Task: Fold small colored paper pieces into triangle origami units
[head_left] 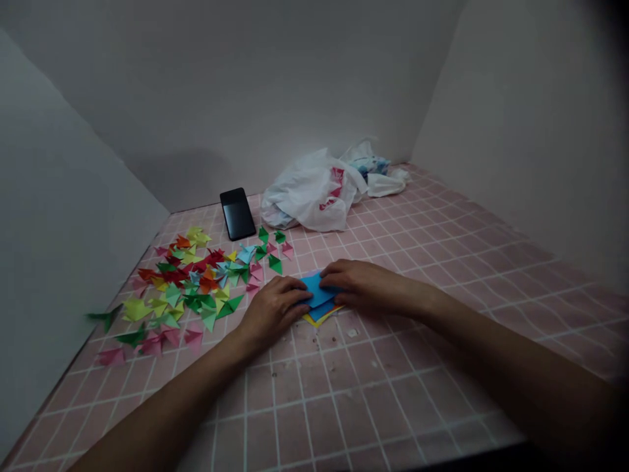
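Observation:
A small piece of blue origami paper (317, 288) lies on the table, folded, with its layers showing at the near edge. Under it, the corner of a yellow sheet (318, 322) sticks out toward me, with a bit of orange along its right side. My left hand (276, 305) grips the left edge of the blue paper with curled fingers. From the right, my right hand (351, 283) has its bent fingers on the paper's far and right edges, hiding that side. Both thumbs are hard to make out.
Many folded paper cranes (191, 275) in several colours are heaped to the left. Behind them lies a black smartphone (238, 214). A white plastic bag (314, 190) with red print sits at the back, beside a blue-and-white package (371, 164). Pink checked cloth (417, 367) covers the table; walls enclose it.

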The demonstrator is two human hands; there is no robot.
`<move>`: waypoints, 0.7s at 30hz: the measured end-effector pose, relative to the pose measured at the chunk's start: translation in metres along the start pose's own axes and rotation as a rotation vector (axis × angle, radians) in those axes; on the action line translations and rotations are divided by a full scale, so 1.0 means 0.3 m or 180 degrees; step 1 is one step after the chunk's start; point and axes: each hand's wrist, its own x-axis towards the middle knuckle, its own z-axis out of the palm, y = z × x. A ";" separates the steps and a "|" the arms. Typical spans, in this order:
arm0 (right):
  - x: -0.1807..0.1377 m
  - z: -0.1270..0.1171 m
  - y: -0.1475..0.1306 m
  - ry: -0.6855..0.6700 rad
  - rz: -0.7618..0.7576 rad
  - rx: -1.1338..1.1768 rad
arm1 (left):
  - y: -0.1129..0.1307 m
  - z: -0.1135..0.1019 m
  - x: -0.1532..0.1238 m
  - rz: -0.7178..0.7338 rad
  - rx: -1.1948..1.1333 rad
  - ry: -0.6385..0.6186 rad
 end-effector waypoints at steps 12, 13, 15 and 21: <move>0.015 0.034 -0.002 0.1444 -0.0467 -0.0158 | 0.064 0.006 0.016 -0.0051 0.0333 0.1175; 0.011 0.031 -0.015 0.1647 -0.0471 -0.0011 | 0.077 0.002 0.015 -0.0094 0.0349 0.1296; 0.004 0.028 -0.044 0.1789 -0.0382 0.0529 | 0.103 -0.006 0.010 -0.0251 0.0216 0.1468; 0.010 0.055 -0.116 0.1606 0.0531 0.1812 | 0.146 -0.018 -0.003 -0.1219 -0.1294 0.1410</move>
